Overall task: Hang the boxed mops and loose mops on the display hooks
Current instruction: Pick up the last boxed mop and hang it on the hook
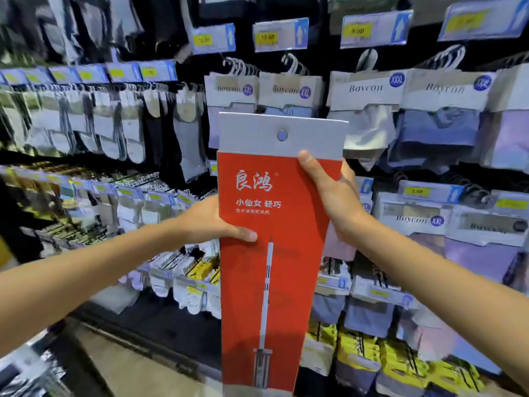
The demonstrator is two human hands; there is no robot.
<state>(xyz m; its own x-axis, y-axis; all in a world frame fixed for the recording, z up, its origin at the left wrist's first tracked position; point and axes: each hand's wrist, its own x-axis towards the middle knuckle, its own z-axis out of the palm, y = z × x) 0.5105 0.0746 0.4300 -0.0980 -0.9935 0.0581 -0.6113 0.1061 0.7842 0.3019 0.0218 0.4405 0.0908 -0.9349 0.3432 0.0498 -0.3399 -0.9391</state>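
A tall red mop box (274, 265) with a white top flap and a round hang hole (282, 135) stands upright in front of me. It carries white Chinese lettering and a picture of a mop. My left hand (209, 222) grips its left edge at mid height, thumb on the front. My right hand (332, 193) holds the right edge higher up, thumb just under the white flap. The box is held before a wall of hanging packs; no loose mop is in view.
Display hooks (294, 64) with white hangers carry packs of underwear (289, 90) behind the box. Socks (114, 121) hang at the left. Price tags (280, 34) line the rails above. Lower hooks hold more packs, and the floor (137, 368) shows at the bottom left.
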